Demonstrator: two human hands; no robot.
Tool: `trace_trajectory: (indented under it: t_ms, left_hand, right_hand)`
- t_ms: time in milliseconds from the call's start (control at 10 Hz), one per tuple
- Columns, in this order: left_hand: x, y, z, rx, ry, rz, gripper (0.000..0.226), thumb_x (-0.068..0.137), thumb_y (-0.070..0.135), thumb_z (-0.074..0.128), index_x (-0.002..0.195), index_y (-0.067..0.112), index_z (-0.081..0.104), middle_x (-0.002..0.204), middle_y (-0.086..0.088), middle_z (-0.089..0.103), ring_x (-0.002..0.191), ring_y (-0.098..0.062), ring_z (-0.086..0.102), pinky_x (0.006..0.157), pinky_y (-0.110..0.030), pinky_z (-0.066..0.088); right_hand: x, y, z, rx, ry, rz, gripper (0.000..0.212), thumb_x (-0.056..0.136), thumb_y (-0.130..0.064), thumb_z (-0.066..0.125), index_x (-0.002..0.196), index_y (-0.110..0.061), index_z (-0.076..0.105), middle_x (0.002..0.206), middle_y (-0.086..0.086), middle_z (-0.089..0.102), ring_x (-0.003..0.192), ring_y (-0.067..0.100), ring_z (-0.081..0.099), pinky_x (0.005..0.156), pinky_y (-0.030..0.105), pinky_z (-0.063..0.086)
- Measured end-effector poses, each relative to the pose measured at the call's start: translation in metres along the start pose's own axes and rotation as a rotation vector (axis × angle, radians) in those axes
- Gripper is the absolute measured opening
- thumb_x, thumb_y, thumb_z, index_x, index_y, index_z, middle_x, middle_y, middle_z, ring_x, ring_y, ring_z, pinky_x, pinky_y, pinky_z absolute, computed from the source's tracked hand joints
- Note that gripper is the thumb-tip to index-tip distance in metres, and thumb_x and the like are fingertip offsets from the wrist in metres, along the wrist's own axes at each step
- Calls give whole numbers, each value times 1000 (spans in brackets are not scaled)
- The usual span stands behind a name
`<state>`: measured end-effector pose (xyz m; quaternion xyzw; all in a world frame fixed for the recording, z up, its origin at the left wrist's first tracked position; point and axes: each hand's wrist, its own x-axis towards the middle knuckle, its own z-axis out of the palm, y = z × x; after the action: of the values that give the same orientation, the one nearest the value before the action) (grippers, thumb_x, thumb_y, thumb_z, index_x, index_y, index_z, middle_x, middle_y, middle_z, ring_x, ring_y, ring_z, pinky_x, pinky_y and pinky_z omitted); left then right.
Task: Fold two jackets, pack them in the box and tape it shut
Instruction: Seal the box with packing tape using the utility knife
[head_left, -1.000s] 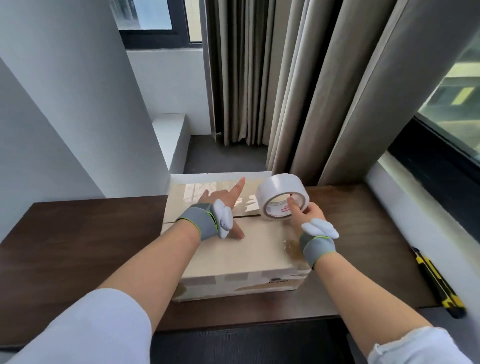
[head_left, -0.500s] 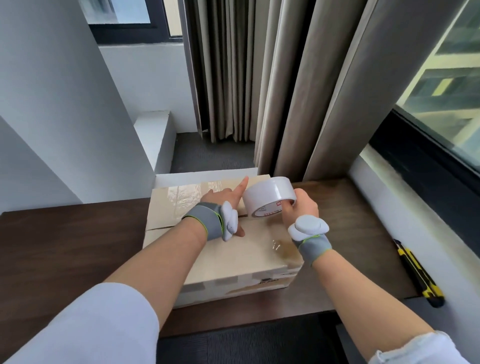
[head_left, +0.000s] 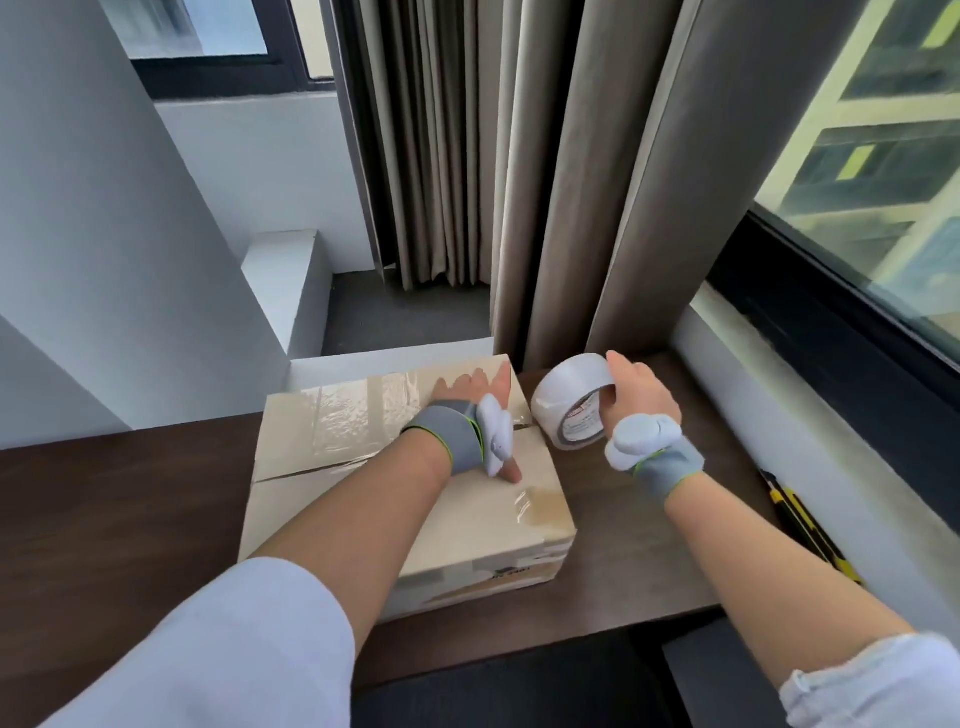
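Since half a second ago the tape roll (head_left: 570, 402) has swung off the box top, out past the right edge of the box (head_left: 405, 483); it sat over the seam before. My left hand has flattened, the pointing finger gone.

Head view: box closed on the dark wooden table (head_left: 104, 519), toward the far edge, shiny clear tape over the far flap and down the near right corner. A gap shows along the seam at the left side. Jackets not visible.

Left hand (head_left: 480, 395) lies palm down and open on the box lid by the far right corner, fingers spread toward the curtain (head_left: 561, 182), thumb pointing back along the seam. Grey wrist strap with a white pod on each wrist.

Right hand (head_left: 636, 397) is closed around the tape roll, fingers over the outer rim, holding it on edge just right of the box, above the table. I cannot tell if a strip runs from roll to box.

Yellow-and-black knife (head_left: 810, 530) lies on the table near the window wall, well apart.
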<state>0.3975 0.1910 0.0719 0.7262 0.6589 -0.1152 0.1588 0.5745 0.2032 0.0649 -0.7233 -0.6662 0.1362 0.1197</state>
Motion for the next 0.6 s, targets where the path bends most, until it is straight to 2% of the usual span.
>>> trace_trajectory:
  t_ms: [100, 300, 400, 500, 600]
  left_hand:
    - [10, 3, 2, -40, 15, 16, 129, 62, 45, 83, 150, 15, -7, 143, -9, 42, 126, -32, 44, 103, -50, 35]
    - [12, 6, 0, -34, -28, -16, 129, 63, 43, 83, 149, 16, -9, 135, -8, 46, 111, -32, 55, 87, -42, 51]
    - [9, 6, -5, 6, -55, -27, 107, 63, 44, 83, 145, 14, 21, 135, -2, 45, 110, -29, 55, 84, -36, 49]
    - [8, 6, -7, 49, -112, -21, 83, 64, 47, 81, 131, 19, 42, 133, 8, 41, 108, -25, 56, 80, -32, 47]
    - [8, 7, -7, 37, -97, -21, 84, 65, 46, 81, 134, 21, 40, 137, 7, 39, 111, -27, 55, 84, -33, 48]
  right_hand:
    - [6, 0, -5, -126, 6, -77, 58, 94, -15, 41, 149, -20, 21, 145, 2, 37, 130, 25, 38, 90, 35, 41]
    - [12, 10, 2, -456, -60, -217, 60, 99, -12, 31, 151, -14, 3, 148, 2, 33, 111, 29, 58, 72, 31, 36]
    - [12, 15, 12, -491, -80, -239, 64, 97, -7, 30, 151, -18, -3, 151, 3, 28, 102, 30, 63, 66, 30, 34]
    - [17, 24, 16, -489, -90, -256, 69, 98, -8, 30, 150, -28, -9, 157, 4, 17, 98, 29, 65, 67, 28, 39]
    - [20, 34, 18, -463, -137, -300, 69, 99, -14, 33, 148, -37, -10, 157, 8, 15, 97, 31, 64, 71, 29, 46]
